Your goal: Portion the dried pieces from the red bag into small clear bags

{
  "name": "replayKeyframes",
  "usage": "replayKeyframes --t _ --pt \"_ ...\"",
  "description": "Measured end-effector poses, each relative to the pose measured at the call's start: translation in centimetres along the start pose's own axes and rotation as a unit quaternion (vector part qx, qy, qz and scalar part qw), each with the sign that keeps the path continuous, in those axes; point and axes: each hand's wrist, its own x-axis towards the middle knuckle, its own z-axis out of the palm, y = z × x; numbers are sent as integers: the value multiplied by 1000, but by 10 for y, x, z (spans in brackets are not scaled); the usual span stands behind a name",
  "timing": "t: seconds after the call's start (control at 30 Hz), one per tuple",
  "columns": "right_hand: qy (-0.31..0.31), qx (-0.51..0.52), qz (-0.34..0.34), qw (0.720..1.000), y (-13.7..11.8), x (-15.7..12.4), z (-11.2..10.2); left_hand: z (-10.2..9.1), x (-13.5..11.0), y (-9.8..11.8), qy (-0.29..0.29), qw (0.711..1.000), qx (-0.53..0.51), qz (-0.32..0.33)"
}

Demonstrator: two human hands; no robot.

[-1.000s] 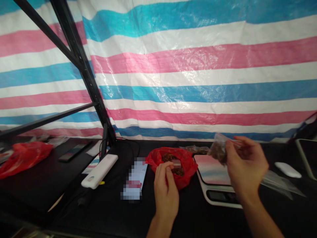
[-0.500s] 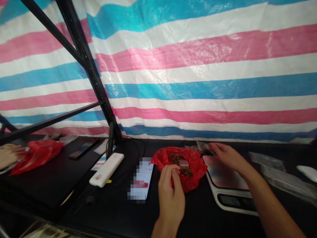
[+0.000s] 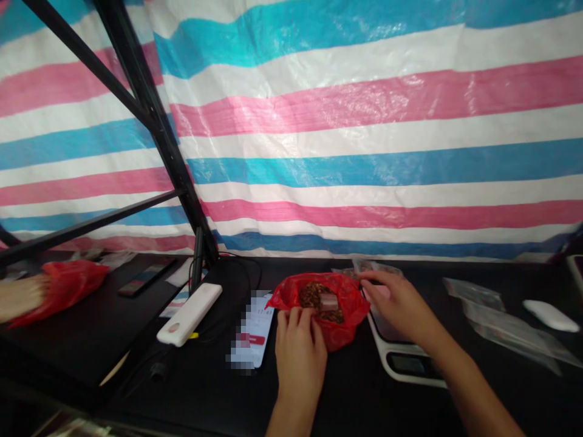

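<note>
A red plastic bag (image 3: pixel 350 315) lies open on the black table, holding brown dried bits and a small metal scoop (image 3: pixel 328 301). My left hand (image 3: pixel 298 352) rests at the bag's near rim, fingers curled onto the plastic. My right hand (image 3: pixel 396 303) hovers over a white kitchen scale (image 3: pixel 401 364), fingers stretched out toward the bag's right edge, with nothing in them. Small clear filled packets (image 3: pixel 376 267) lie just behind the scale and my right hand.
A phone (image 3: pixel 252 334) and a white power bank (image 3: pixel 189 314) lie left of the bag. Clear empty bags (image 3: pixel 501 321) and a white mouse (image 3: pixel 551 315) sit at right. Far left, another person's hand (image 3: pixel 18 297) touches a second red bag (image 3: pixel 59 282). A black metal frame (image 3: pixel 173 164) rises behind.
My right hand set the filled clear packet down behind the scale, then drew back toward the red bag with nothing in it. My left hand stayed at the bag's rim.
</note>
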Motion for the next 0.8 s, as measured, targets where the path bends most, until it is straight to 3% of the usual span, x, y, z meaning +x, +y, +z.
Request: replayKeyframes --t 0.17,0.3,0.4,0.5,0.6,0.67,0.8 --pt "-46 -158 -80 983 -28 -28 20 -4 -2 2 -66 995 25 -66" --pt "29 -208 -73 975 -30 -31 5 -11 -6 4 -78 994 16 -72" --pt "104 -235 -37 966 -8 -28 -19 -12 -8 -1 -73 996 -4 -56" --pt "149 -270 58 949 36 -31 -46 -9 -8 -10 -71 996 -48 -19" --pt "142 -305 159 928 76 -39 -67 -6 -6 -21 -57 994 -89 11" --pt "130 -329 170 920 90 -46 -76 -6 -5 -24 -37 995 -96 16" --pt "99 -368 169 909 94 -57 -85 -9 -7 -21 24 997 -65 19"
